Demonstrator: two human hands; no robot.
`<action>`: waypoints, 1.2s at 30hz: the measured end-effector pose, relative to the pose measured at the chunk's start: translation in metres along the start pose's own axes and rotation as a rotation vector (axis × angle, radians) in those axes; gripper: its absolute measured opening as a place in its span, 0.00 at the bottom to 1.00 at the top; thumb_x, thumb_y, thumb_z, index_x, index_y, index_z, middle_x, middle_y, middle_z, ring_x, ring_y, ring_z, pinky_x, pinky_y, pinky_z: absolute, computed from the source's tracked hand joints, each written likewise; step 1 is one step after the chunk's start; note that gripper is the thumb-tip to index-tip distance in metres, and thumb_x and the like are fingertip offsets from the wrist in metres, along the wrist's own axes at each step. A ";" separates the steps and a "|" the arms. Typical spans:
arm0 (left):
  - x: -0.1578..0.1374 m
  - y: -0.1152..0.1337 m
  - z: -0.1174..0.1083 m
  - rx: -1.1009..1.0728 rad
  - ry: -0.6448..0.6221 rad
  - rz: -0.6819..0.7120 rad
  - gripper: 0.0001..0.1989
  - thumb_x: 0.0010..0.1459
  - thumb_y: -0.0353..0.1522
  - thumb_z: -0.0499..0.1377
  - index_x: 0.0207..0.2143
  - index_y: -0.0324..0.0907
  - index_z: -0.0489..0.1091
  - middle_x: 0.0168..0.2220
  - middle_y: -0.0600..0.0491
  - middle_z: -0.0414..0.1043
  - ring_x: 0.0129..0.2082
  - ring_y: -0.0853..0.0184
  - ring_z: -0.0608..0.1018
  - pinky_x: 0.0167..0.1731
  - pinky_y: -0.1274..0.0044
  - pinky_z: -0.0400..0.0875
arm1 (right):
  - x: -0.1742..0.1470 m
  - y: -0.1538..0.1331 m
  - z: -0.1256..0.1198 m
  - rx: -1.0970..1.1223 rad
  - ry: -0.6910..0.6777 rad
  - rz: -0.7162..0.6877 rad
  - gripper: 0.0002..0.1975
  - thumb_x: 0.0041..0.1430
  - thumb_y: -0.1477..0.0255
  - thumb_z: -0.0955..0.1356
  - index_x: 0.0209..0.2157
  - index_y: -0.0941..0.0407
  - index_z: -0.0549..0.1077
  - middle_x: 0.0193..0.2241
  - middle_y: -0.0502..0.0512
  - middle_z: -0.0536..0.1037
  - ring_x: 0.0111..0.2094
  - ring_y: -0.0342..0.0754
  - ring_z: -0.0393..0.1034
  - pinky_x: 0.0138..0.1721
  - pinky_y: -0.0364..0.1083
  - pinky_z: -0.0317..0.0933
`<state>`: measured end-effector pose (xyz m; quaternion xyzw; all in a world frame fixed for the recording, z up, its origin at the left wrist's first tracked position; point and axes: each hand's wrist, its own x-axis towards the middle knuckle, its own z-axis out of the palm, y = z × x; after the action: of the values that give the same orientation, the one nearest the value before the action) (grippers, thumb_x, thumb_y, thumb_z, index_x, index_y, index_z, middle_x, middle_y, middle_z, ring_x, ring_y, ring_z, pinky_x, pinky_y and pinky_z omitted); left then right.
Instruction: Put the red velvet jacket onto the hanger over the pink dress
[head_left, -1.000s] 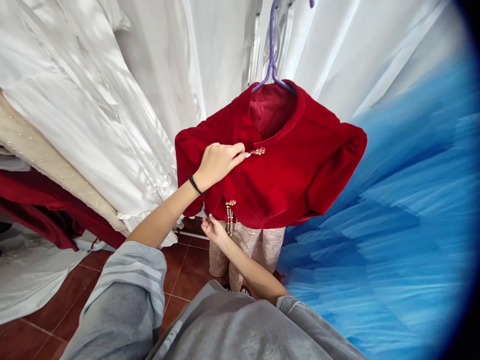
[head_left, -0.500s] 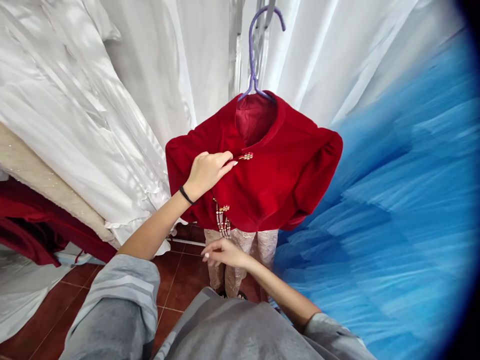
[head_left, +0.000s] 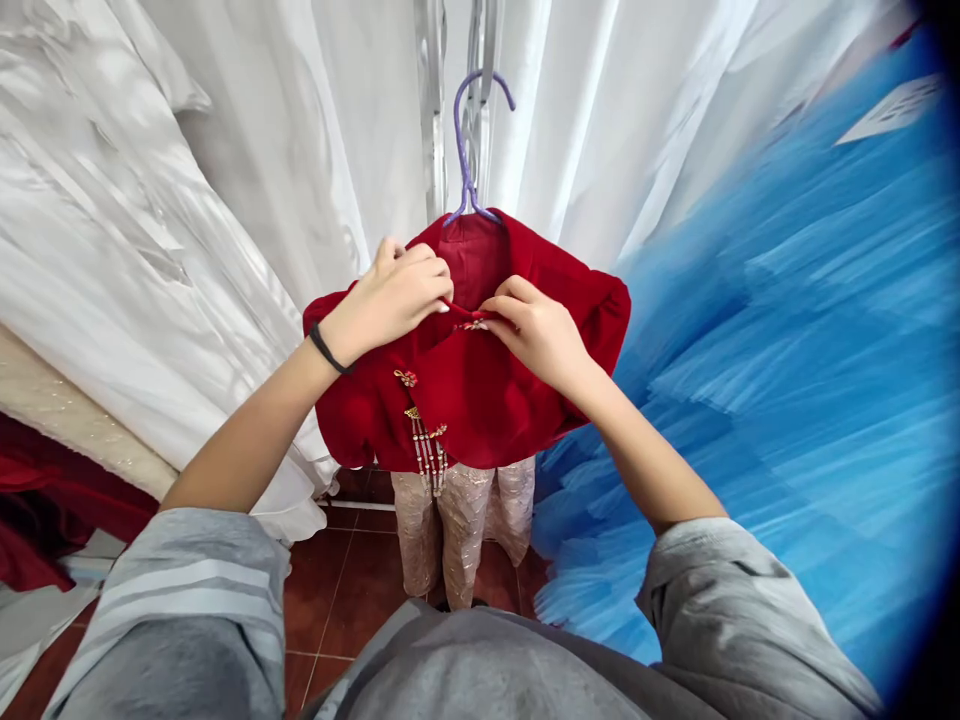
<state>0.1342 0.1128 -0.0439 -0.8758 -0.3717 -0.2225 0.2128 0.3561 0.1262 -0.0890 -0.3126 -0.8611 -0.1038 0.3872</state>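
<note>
Red velvet jacket (head_left: 487, 390) on purple hanger (head_left: 469, 150), upright, front w/ gold clasps, collar pinched shut at centre

text: none readable | candidate: white tag (head_left: 892, 108) lying on blue tulle (head_left: 787, 330) at upper right | print on it: too blurred and small to make out | elsewhere: nothing lettered seen

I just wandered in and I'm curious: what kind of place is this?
Probably a dress shop or costume rental. White gowns hang close together beside a blue tulle skirt, and a red velvet jacket hangs on a purple hanger while both hands work at its collar clasp.
</note>
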 end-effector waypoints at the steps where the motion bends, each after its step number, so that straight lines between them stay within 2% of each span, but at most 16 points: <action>1: 0.004 -0.002 -0.008 -0.007 0.044 -0.040 0.13 0.66 0.35 0.51 0.40 0.44 0.74 0.41 0.47 0.72 0.50 0.54 0.69 0.56 0.54 0.54 | 0.006 0.001 -0.008 0.039 0.041 -0.043 0.13 0.68 0.65 0.61 0.42 0.56 0.75 0.40 0.55 0.72 0.38 0.46 0.70 0.38 0.45 0.67; 5: 0.020 -0.013 -0.028 -0.026 0.271 -0.250 0.12 0.65 0.38 0.51 0.39 0.43 0.72 0.42 0.46 0.71 0.52 0.53 0.67 0.57 0.57 0.54 | 0.040 0.012 -0.030 0.156 0.278 -0.047 0.15 0.68 0.63 0.61 0.45 0.55 0.73 0.42 0.57 0.71 0.41 0.49 0.69 0.45 0.50 0.66; 7: 0.021 -0.021 -0.028 -0.072 0.262 -0.284 0.11 0.64 0.38 0.52 0.37 0.42 0.70 0.39 0.47 0.71 0.49 0.54 0.69 0.55 0.62 0.59 | 0.053 0.020 -0.030 0.176 0.237 -0.049 0.14 0.67 0.62 0.62 0.42 0.56 0.74 0.39 0.57 0.71 0.39 0.49 0.68 0.45 0.51 0.66; 10: 0.012 -0.034 -0.022 -0.175 0.176 -0.257 0.12 0.64 0.38 0.51 0.35 0.41 0.69 0.35 0.50 0.70 0.40 0.60 0.71 0.47 0.68 0.64 | 0.055 0.030 -0.025 0.166 0.082 -0.084 0.15 0.65 0.62 0.63 0.36 0.57 0.74 0.36 0.57 0.72 0.38 0.50 0.67 0.44 0.52 0.65; 13: 0.003 -0.046 -0.018 -0.198 0.139 -0.243 0.15 0.64 0.39 0.48 0.30 0.41 0.67 0.30 0.52 0.69 0.33 0.64 0.71 0.41 0.71 0.65 | 0.050 0.037 -0.026 0.130 0.118 -0.076 0.15 0.65 0.62 0.62 0.34 0.56 0.73 0.42 0.60 0.73 0.44 0.54 0.66 0.48 0.55 0.63; 16: 0.004 -0.059 -0.015 -0.201 0.012 -0.387 0.23 0.66 0.44 0.44 0.23 0.42 0.64 0.23 0.52 0.65 0.27 0.65 0.69 0.36 0.72 0.65 | 0.055 0.051 -0.031 0.199 0.107 -0.040 0.16 0.66 0.59 0.62 0.34 0.56 0.73 0.40 0.60 0.74 0.45 0.53 0.65 0.49 0.55 0.62; 19: 0.008 -0.066 -0.014 -0.330 -0.251 -0.560 0.32 0.65 0.52 0.38 0.23 0.41 0.68 0.22 0.50 0.67 0.26 0.62 0.72 0.34 0.71 0.67 | 0.062 0.064 -0.034 0.334 -0.024 0.001 0.19 0.67 0.57 0.60 0.36 0.57 0.72 0.33 0.56 0.74 0.38 0.49 0.66 0.45 0.53 0.64; 20: 0.008 -0.066 -0.015 -0.353 -0.287 -0.552 0.34 0.65 0.54 0.38 0.25 0.40 0.70 0.24 0.49 0.69 0.28 0.61 0.74 0.35 0.70 0.68 | 0.063 0.066 -0.035 0.346 -0.046 0.002 0.19 0.67 0.58 0.59 0.36 0.57 0.72 0.32 0.56 0.74 0.38 0.49 0.66 0.45 0.53 0.64; 21: 0.007 -0.063 -0.017 -0.345 -0.259 -0.503 0.34 0.63 0.55 0.39 0.28 0.40 0.72 0.27 0.48 0.72 0.31 0.60 0.75 0.38 0.69 0.69 | 0.062 0.065 -0.035 0.331 -0.047 -0.012 0.18 0.67 0.59 0.60 0.37 0.57 0.73 0.34 0.56 0.74 0.38 0.49 0.67 0.46 0.54 0.64; 23: 0.003 -0.052 -0.021 -0.239 -0.063 -0.330 0.31 0.60 0.56 0.47 0.38 0.39 0.73 0.38 0.46 0.75 0.42 0.57 0.75 0.48 0.65 0.68 | 0.059 0.059 -0.034 0.246 -0.001 -0.076 0.14 0.65 0.62 0.63 0.36 0.57 0.75 0.41 0.59 0.74 0.45 0.53 0.67 0.51 0.58 0.63; 25: -0.003 -0.038 -0.024 -0.108 0.099 -0.135 0.28 0.57 0.54 0.55 0.47 0.42 0.72 0.50 0.45 0.71 0.53 0.53 0.70 0.58 0.59 0.60 | 0.053 0.049 -0.032 0.146 0.053 -0.164 0.11 0.63 0.65 0.65 0.35 0.55 0.77 0.50 0.59 0.71 0.55 0.57 0.61 0.58 0.62 0.58; 27: -0.008 -0.025 -0.025 -0.022 0.098 0.021 0.22 0.57 0.49 0.60 0.48 0.46 0.72 0.55 0.47 0.68 0.59 0.52 0.65 0.63 0.55 0.51 | 0.047 0.040 -0.029 0.078 0.062 -0.238 0.10 0.62 0.66 0.66 0.35 0.53 0.79 0.56 0.57 0.68 0.61 0.60 0.55 0.62 0.65 0.53; 29: -0.010 -0.017 -0.021 0.026 0.049 0.115 0.12 0.60 0.41 0.59 0.42 0.47 0.74 0.53 0.49 0.70 0.59 0.54 0.65 0.64 0.54 0.48 | 0.043 0.033 -0.029 0.053 0.026 -0.293 0.11 0.63 0.67 0.65 0.36 0.53 0.80 0.58 0.56 0.67 0.62 0.61 0.53 0.63 0.66 0.52; 30: -0.009 -0.015 -0.019 0.039 0.042 0.137 0.09 0.62 0.39 0.57 0.39 0.47 0.75 0.50 0.50 0.71 0.57 0.56 0.67 0.64 0.54 0.49 | 0.041 0.029 -0.031 0.056 0.007 -0.316 0.12 0.63 0.67 0.65 0.35 0.53 0.80 0.58 0.56 0.67 0.62 0.61 0.53 0.63 0.66 0.53; 32: -0.003 -0.013 -0.013 0.053 0.084 0.126 0.12 0.65 0.37 0.52 0.37 0.45 0.74 0.45 0.49 0.73 0.54 0.57 0.70 0.62 0.55 0.52 | 0.042 0.023 -0.038 0.084 -0.004 -0.345 0.13 0.64 0.66 0.64 0.36 0.52 0.80 0.57 0.55 0.68 0.62 0.59 0.55 0.62 0.65 0.54; 36: 0.023 -0.009 -0.002 0.054 0.289 -0.034 0.20 0.68 0.44 0.45 0.41 0.42 0.71 0.47 0.45 0.72 0.54 0.55 0.69 0.59 0.56 0.57 | 0.054 0.012 -0.046 0.131 0.122 -0.271 0.14 0.65 0.63 0.63 0.40 0.51 0.80 0.57 0.54 0.69 0.61 0.57 0.58 0.61 0.62 0.57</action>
<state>0.1412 0.1304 -0.0280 -0.8221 -0.3580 -0.3398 0.2839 0.3638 0.1412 -0.0194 -0.1609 -0.8752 -0.1175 0.4407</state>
